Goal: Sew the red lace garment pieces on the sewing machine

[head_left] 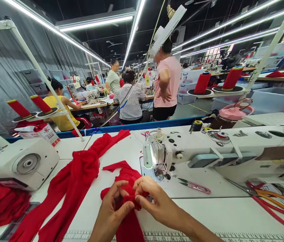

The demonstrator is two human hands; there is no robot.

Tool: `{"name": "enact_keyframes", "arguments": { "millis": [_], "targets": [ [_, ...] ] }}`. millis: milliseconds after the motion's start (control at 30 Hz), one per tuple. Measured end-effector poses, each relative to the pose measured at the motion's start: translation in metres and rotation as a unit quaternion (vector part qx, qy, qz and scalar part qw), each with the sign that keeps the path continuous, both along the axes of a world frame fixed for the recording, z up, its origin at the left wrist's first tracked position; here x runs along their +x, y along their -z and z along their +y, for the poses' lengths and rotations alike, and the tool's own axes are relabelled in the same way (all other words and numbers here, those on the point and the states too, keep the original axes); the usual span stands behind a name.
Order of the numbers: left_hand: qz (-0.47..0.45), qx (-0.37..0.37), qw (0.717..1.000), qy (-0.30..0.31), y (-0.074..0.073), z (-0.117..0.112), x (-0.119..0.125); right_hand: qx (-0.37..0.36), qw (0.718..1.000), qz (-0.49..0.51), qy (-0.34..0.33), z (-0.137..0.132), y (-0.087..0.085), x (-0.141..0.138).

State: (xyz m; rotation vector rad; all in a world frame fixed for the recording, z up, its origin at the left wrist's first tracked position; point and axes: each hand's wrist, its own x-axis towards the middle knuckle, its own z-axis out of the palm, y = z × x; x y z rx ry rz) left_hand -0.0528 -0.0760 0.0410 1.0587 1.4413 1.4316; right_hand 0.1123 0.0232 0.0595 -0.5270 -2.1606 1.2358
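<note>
Both of my hands pinch a small red fabric piece (125, 178) on the white sewing table (207, 208). My left hand (111, 210) curls its fingers round the cloth's near fold. My right hand (154, 198) grips the same fold from the right, thumb against fingers. The cloth lies just in front of the white sewing machine's needle area (157, 164). A long strip of red fabric (73, 181) stretches across the table to the left.
Pink-handled thread snips (194, 186) lie right of the needle plate. A second sewing machine (18, 164) stands at the left, with red cloth heaped below it. Red thread cones (202, 82) stand on racks. Other people work at tables beyond the blue edge.
</note>
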Motion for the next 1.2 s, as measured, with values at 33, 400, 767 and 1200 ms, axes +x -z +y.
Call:
{"name": "enact_keyframes", "arguments": {
  "millis": [33, 400, 767, 1200],
  "targets": [
    [0.018, -0.008, 1.000, 0.000, 0.000, 0.000, -0.001, -0.005, 1.000, 0.007, 0.004, 0.001, 0.002, 0.000],
    [0.051, -0.079, 0.994, 0.048, -0.003, 0.004, -0.006, 0.002, 0.999, -0.039, -0.033, 0.019, 0.009, 0.013],
    [0.051, -0.078, 0.992, 0.088, -0.007, 0.002, -0.013, -0.021, 0.996, -0.037, -0.078, 0.021, 0.003, 0.005],
    [0.147, 0.006, 0.985, -0.095, 0.016, -0.032, -0.031, 0.189, 0.974, -0.041, -0.121, 0.019, 0.015, -0.010]
  ]
}}
